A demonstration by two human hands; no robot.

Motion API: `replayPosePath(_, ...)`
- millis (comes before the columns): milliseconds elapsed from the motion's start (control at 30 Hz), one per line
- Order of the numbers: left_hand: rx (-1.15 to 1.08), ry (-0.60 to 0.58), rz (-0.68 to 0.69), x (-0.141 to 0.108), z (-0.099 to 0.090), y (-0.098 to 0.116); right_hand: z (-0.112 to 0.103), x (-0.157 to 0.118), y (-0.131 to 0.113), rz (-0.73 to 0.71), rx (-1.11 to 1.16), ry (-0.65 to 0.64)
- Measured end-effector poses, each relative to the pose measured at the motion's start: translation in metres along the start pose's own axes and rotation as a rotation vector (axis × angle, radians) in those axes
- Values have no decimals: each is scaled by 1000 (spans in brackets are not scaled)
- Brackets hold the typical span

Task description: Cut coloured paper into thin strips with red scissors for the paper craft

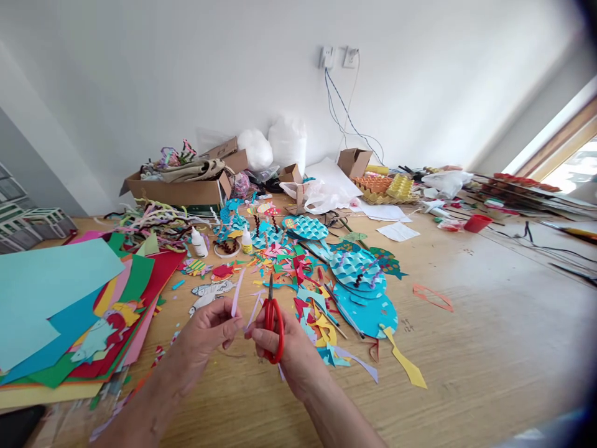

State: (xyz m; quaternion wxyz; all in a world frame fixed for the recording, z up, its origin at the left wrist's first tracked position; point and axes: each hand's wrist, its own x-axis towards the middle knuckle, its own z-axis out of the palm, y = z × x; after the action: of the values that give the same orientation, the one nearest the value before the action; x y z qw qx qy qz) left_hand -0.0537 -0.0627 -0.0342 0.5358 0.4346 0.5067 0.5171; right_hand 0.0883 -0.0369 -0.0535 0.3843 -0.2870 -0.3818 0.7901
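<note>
My left hand [215,325] pinches a narrow lilac paper strip [238,292] that stands up from its fingertips. Red-handled scissors [275,330] rest in my right hand [290,350], their dark blades pointing away from me and closed together. A second thin lilac piece [254,308] shows by the right fingertips; whether they grip it I cannot tell. Both hands hover close together over the front of the wooden table [466,373]. Just beyond them lie cut-out paper fish [212,289] and a heap of colourful paper scraps [303,267].
Coloured paper sheets [60,286] are stacked at the left. Two glue bottles [199,242] stand behind the scraps. Right of centre are woven blue paper discs [357,270] and a yellow scrap [408,364]. Pipe cleaners [163,221], a cardboard box [177,190] and egg trays [387,188] line the back.
</note>
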Motion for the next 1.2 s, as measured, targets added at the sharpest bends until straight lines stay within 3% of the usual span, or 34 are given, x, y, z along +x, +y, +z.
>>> replayPosePath(100, 28, 60, -15, 0, 3, 2, 3, -3, -6, -66, -66, 41)
replayPosePath(233, 44, 56, -11, 2, 5, -1, 7, 0, -7, -94, -130, 43)
replayPosePath(533, -2, 162, 76, 1, 5, -2, 9, -1, -5, -91, -69, 55)
replayPosePath(667, -11, 57, 57, -4, 2, -3, 6, 1, -5, -88, -79, 60)
replayPosePath(833, 235, -52, 38, -6, 2, 0, 3, 6, -2, -95, -136, 91)
replayPosePath(1067, 283, -24, 75, -5, 7, -3, 5, 8, 2, -185, -238, 82)
replayPosePath(1200, 248, -1, 69, -7, 2, -1, 2, -1, 0, -196, -469, 59)
